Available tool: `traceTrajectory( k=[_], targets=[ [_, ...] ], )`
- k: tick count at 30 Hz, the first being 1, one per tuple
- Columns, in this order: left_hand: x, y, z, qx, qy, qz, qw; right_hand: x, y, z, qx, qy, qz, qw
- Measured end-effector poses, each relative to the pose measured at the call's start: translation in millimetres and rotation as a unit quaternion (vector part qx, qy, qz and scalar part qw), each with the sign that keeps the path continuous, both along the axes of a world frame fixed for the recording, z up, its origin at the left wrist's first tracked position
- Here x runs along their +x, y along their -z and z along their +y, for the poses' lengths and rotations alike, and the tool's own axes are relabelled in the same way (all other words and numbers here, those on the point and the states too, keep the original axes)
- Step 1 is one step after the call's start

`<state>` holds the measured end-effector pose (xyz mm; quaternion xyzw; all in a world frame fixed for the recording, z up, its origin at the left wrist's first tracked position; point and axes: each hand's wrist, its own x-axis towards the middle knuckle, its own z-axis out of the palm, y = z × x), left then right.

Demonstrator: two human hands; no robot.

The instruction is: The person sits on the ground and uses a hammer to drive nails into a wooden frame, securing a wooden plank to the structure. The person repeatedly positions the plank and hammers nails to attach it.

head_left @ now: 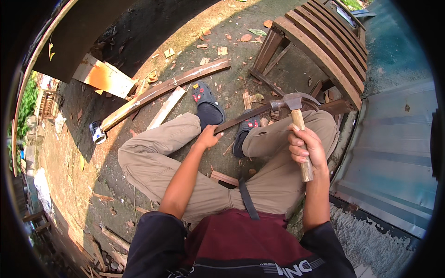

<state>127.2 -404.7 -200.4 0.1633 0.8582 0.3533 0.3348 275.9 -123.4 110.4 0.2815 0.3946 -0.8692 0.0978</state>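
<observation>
- Claw hammer (297,119): located in front of me, over my right thigh; wooden handle tilted, metal head at the top, claw toward my right.
- Right hand (309,147): grasped the hammer by its handle, fingers wrapped around; the butt of the handle stuck out below the fist.
- Dark narrow strip (245,116): slanted from my left hand up toward the hammer head. Whether wood or metal, could not tell; nor whether its far end touched the hammer.
- Left hand (211,137): gripped the near end of the strip, between my knees.
- My legs, in khaki trousers (157,153), were bent and spread on either side. Dark clog (208,98) on the left foot, with red charms; its mate (249,122) was partly hidden behind the strip.
- Beyond the left foot: long wooden beam (171,87) on the ground, whitish streaks along it. Pale plank (167,108) between the beam and my left leg.
- Metal can (97,133) at the beam's near end; orange-stained board (104,76) farther off.
- Upper right: slatted wooden bench (324,41). Right side: ribbed metal sheet (391,162).
- Wood scraps (222,51) and leaves (245,38) were scattered over the ground.
</observation>
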Motion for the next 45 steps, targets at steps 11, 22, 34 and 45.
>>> traceTrajectory(
  k=[11,22,34,45],
  targets=[
    [-8.0,28.0,85.0,-0.048,0.022,0.127,0.99,2.2,-15.3,21.2,0.047,0.038,-0.064,0.996],
    [-14.6,65.8,113.8,0.045,-0.009,0.07,0.997,-5.3,-73.5,103.8,0.262,0.09,0.0,0.961],
    [-40.7,18.0,158.2,0.139,-0.151,0.169,0.964,59.0,-28.0,65.5,0.319,0.165,-0.197,0.912],
    [-64.1,67.0,188.7,0.214,-0.101,-0.031,0.971,74.8,65.3,68.0,0.337,0.166,-0.148,0.915]
  ],
)
